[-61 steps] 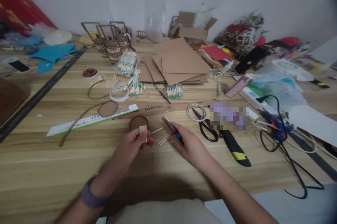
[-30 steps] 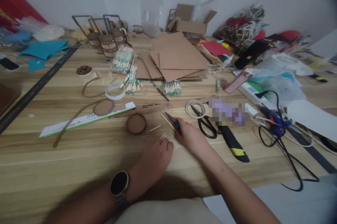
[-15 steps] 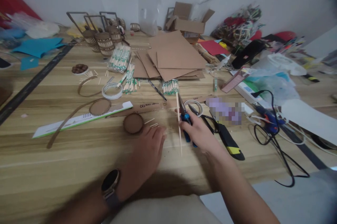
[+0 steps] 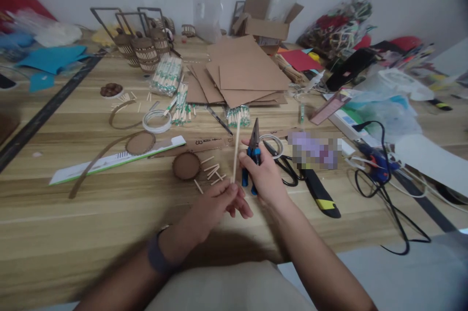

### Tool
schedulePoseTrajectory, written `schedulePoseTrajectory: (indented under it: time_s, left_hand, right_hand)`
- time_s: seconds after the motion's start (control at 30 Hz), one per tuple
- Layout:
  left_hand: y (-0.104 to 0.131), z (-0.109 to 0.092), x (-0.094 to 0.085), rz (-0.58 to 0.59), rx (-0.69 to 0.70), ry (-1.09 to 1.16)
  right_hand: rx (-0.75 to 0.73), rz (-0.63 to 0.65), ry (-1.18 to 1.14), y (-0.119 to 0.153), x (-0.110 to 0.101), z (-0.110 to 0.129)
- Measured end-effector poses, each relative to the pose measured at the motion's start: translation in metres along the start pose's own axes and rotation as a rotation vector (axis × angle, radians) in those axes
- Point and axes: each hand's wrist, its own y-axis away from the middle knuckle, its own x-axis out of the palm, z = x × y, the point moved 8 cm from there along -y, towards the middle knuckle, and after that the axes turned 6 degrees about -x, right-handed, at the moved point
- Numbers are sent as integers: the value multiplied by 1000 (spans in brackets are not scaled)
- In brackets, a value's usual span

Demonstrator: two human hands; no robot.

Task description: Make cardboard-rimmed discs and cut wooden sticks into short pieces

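Between thumb and fingers, my left hand [image 4: 221, 196] pinches the lower end of a thin wooden stick [image 4: 237, 145], which stands nearly upright. My right hand [image 4: 268, 177] is wrapped round the blue handles of a pair of needle-nose pliers [image 4: 255, 135], their jaws pointing away from me. The right thumb lies close to the stick; whether it touches is unclear. Left of the hands, several short cut stick pieces [image 4: 212, 171] lie scattered on the table. Beside them sits a shallow round cardboard tray [image 4: 186, 166] with a ridged rim.
Black-handled scissors [image 4: 288, 174], a black-and-yellow cutter [image 4: 320, 196] and a tape roll [image 4: 272, 144] lie right of my hands. Farther right is a blue glue gun [image 4: 378, 167] with its cord. Cardboard sheets [image 4: 252, 69] are stacked behind, near small stick-covered buckets [image 4: 146, 57].
My left hand has risen from the short pieces and moved right onto the stick's lower end, uncovering those pieces. The stick has shifted left, apart from the pliers' jaws.
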Motion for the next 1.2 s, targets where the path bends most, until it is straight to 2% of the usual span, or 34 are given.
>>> schedulePoseTrajectory:
  time_s: [0.1,0.17,0.3,0.53,0.67,0.83,1.03,1.2]
  left_hand:
    - [-3,-1,-22,-153,-27,260]
    - [-6,-1,-29,-201,-44,369]
    - [-9,-1,-26,-194,-52,500]
    - [-4,2,-16,-198,5,495]
    - [-5,2,-17,-223,18,508]
    - [-5,2,-17,-251,71,497]
    - [-2,5,-14,-272,97,390]
    - [1,-5,-16,-315,138,363]
  right_hand:
    - [-136,48,236,10,-6,3]
    - [-268,91,398,20,-4,7]
    - [-470,157,582,38,9,9]
    - [-498,128,659,38,10,7]
    - [-432,120,569,41,8,4]
    - [-186,80,300,44,9,-7]
    - [-25,72,43,47,16,-15]
    - [84,4,-49,51,13,-21]
